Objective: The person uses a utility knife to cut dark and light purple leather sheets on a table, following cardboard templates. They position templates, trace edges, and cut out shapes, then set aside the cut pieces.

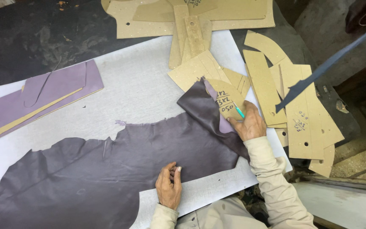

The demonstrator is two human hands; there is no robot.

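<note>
Left hand flat, fingers together, pressing on the near edge of the dark purple leather hide. Nothing pinched in that grip.

Right hand grip pressed together around a teal-handled tool, tip on a curved cardboard pattern with handwritten marks. Pattern sits at the hide's upper right corner, where a flap of leather is folded back, lighter underside showing along the fold.

Hide lies on a white cutting sheet covering the bench, spread from the near left corner toward the middle right. Edges ragged.

Left edge of the bench: lighter purple cut pieces stacked, with an L-shaped cardboard strip on top.

Far edge and right side: loose pile of cardboard templates, overlapping, some with holes and pen marks. More templates at the far edge, partly off the white sheet.

Dark blue strap crosses diagonally over the right-side templates; can't tell if it touches them.
</note>
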